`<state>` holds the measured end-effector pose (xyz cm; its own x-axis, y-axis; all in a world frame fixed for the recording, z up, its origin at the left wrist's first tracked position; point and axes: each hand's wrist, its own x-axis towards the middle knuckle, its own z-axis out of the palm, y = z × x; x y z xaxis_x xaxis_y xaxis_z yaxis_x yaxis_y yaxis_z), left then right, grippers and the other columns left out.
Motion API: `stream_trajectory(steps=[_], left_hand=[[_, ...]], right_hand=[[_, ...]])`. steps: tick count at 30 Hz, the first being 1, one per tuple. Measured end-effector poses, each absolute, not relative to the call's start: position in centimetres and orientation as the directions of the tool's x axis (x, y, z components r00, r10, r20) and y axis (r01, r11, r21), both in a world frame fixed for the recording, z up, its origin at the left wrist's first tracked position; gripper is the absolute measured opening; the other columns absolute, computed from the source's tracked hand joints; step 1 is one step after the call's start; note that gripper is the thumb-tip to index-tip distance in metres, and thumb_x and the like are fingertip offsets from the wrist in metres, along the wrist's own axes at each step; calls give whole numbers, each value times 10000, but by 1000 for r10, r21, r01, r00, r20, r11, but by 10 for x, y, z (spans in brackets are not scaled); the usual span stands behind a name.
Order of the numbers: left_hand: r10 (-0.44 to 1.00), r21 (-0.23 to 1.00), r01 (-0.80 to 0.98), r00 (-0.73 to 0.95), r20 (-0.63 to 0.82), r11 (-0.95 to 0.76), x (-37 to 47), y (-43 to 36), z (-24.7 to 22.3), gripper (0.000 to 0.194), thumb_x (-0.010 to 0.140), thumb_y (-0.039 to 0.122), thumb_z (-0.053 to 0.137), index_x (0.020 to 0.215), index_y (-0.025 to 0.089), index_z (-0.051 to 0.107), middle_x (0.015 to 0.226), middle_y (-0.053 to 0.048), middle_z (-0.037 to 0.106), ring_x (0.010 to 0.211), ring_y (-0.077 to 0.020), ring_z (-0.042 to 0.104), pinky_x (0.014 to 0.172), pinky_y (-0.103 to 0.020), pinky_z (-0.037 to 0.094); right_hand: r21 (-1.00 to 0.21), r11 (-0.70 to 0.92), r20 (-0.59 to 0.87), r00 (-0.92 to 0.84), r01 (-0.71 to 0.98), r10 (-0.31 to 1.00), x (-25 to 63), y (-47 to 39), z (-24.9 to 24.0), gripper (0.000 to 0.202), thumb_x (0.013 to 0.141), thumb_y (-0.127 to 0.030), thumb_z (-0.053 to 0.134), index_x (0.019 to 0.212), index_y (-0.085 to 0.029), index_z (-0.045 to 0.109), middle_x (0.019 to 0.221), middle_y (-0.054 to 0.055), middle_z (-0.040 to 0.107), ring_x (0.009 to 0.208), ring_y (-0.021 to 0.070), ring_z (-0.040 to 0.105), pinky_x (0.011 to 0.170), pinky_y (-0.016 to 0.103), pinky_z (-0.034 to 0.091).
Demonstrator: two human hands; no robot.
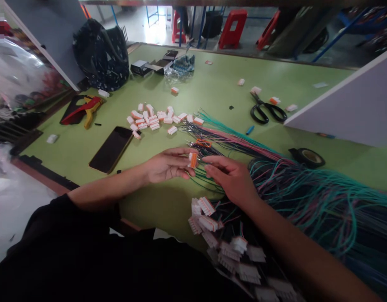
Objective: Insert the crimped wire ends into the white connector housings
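Note:
My left hand [170, 165] holds a small white and orange connector [192, 160] between its fingertips. Just to the right, my right hand [229, 174] has thumb and forefinger pinched close to the connector, on what seems to be a thin wire; the tip is too small to make out. Beyond both hands, a bundle of green, pink and dark wires [244, 144] spreads with bare ends toward the middle of the table. Loose white and orange connectors [154, 119] lie in a group past my left hand. Several connectors with wires attached [209, 222] are piled below my right hand.
On the green table [209, 92] are a phone [111, 149], a red and yellow tool [86, 110], black scissors [264, 111], black tape [308, 157], a blue cap [250, 129] and opened boxes [155, 65]. A dark bag [100, 54] stands at the back left, a white panel [347, 100] at right.

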<state>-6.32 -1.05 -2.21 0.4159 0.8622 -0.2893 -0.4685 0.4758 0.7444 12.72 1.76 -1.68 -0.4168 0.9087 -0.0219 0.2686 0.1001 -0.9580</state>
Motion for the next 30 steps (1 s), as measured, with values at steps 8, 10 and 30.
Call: stream_trajectory(steps=[8,10,30], left_hand=[[879,717,-532,404,-253,451,-65,-15,-28,359,711,101,667,1038,120,520,668,12,630,584,-110,655,485,-150,495],[880,717,-536,410,-239,445,-63,-15,-27,351,701,103,679,1013,128,522,662,16,632,583,-112,658,481,-148,493],[910,826,-430,351,-220,365,-56,-19,-24,323,696,167,700,962,139,519,666,35,611,516,-79,607,475,-176,480]], right_hand=[[-850,409,258,-413,333,873,129,10,-12,90,766,-236,557,754,-194,636,634,-16,633,559,99,537,537,228,418],[-766,535,355,-459,357,814,129,9,-13,86,763,-202,550,720,-201,624,670,-8,644,602,102,555,565,227,426],[-473,730,455,-572,494,682,129,4,-19,174,786,-152,450,650,-219,534,631,0,576,605,115,522,583,236,411]])
